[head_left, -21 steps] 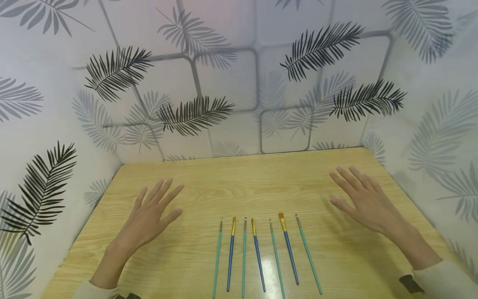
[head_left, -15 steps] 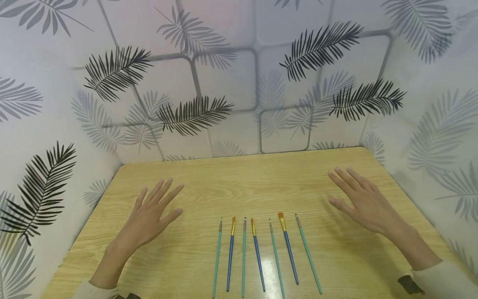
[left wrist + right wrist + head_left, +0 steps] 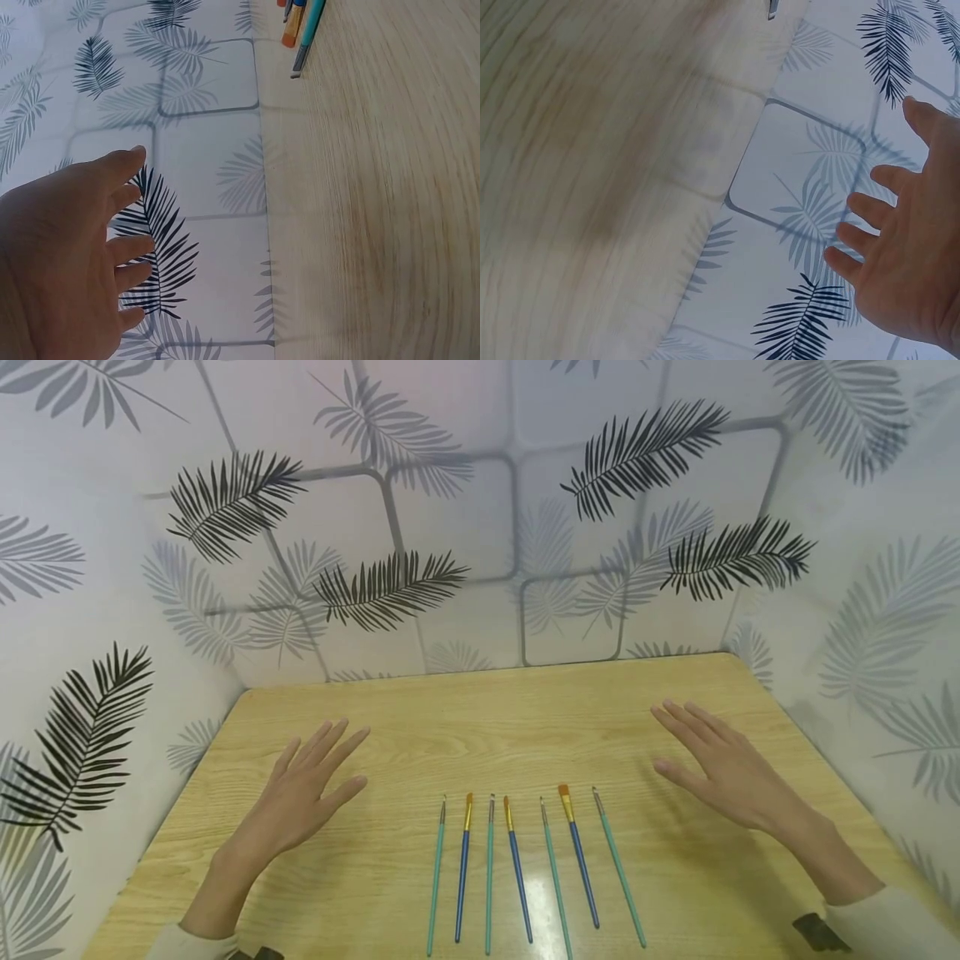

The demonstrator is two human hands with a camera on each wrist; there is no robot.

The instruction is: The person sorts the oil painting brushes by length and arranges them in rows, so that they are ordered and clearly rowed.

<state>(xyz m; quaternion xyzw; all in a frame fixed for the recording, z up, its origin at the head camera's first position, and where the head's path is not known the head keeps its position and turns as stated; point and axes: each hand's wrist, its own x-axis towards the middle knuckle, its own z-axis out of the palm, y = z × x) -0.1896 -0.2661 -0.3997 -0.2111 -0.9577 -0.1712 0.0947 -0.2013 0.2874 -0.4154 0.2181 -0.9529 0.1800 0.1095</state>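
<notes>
Several thin paintbrushes lie side by side on the wooden table, bristles toward the wall. Teal-handled ones, such as the leftmost brush [image 3: 436, 885] and the rightmost brush [image 3: 621, 877], alternate with blue-handled ones, such as the wide flat brush [image 3: 581, 868]. Left of the row my left hand [image 3: 300, 802] hovers over the table, fingers spread, holding nothing. To the right, my right hand [image 3: 731, 772] hovers likewise with straight fingers and nothing in it. Both hands are apart from the brushes. In the left wrist view, a teal brush tip [image 3: 304, 52] shows at the top.
The table [image 3: 480, 718] has a light wood grain. A wall [image 3: 465, 527] with a leaf print rises behind it and on both sides. A bright reflection lies on the tabletop among the brush handles.
My right hand has shifted slightly left, toward the brushes. The left hand and the brushes stay in place.
</notes>
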